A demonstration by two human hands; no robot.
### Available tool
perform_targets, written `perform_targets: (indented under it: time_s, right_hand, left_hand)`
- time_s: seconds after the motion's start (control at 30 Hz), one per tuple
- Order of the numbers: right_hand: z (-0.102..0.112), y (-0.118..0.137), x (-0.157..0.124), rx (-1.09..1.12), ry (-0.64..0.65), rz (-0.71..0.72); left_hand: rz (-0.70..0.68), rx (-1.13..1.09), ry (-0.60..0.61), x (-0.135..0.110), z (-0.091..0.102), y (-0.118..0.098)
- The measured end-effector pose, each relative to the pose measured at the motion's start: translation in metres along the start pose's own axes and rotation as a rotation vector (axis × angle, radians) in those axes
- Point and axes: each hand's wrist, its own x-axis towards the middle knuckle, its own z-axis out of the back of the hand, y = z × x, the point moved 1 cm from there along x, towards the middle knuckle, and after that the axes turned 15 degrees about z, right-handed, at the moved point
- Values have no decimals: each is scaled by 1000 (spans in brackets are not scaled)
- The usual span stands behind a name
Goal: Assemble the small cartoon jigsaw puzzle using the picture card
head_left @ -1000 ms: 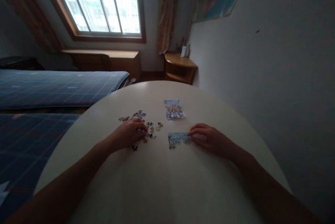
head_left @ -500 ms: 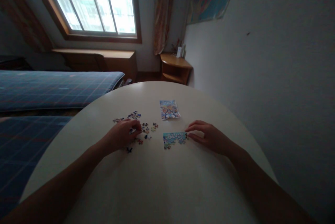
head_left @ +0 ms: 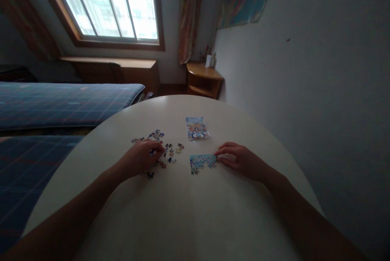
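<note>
My left hand [head_left: 142, 156] is over a scatter of loose jigsaw pieces [head_left: 156, 134], its thumb and forefinger pinched together. A small pale jigsaw piece [head_left: 165, 152] shows at those fingertips, partly covered. To the right lies a partly joined jigsaw puzzle [head_left: 202, 161], blue with white lettering along its top and a ragged lower edge. At its right end my right hand [head_left: 236, 156] pinches an edge piece between thumb and fingers; the fingertips hide most of that piece. Behind the puzzle rests a printed picture sheet [head_left: 197, 127] with a blue cartoon character.
Everything lies on a round white table [head_left: 195, 216]. Beds with blue plaid covers [head_left: 67, 104] stand to the left, and a white wall [head_left: 310, 90] rises to the right. Beyond the table are a wooden corner shelf [head_left: 204, 70] and a window [head_left: 106, 5].
My right hand has shifted slightly left, its fingertips closer against the puzzle's right end. My left hand has barely moved among the loose pieces.
</note>
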Motion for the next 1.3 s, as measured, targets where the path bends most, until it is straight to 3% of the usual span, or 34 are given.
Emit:
perform_targets:
  time_s: [0.1,0.3,0.53,0.7,0.83,1.0,1.17,1.3]
  right_hand:
    - [-1,1,0,0,12,5]
    - [-1,1,1,7,35,-16]
    - [0,2,2,-1,50,-13]
    - [-2,-2,1,-15,65,-6]
    - [-5,-2,2,0,69,-3]
    - [-3,1,4,-1,73,-7]
    - [-8,3,2,-45,40,35]
    - [-21,11,6,-51,131,79]
  left_hand:
    - [-7,49,-60,1,6,5]
    - [143,115,-234,7,22,29]
    - [161,133,-188,16,8,52]
    - [249,223,-88,14,-18,40]
    - [208,221,-42,12,-30,26]
    - [92,65,-67,15,-21,23]
    - [125,34,-187,20,-7,45]
    - [216,99,-100,21,-14,50]
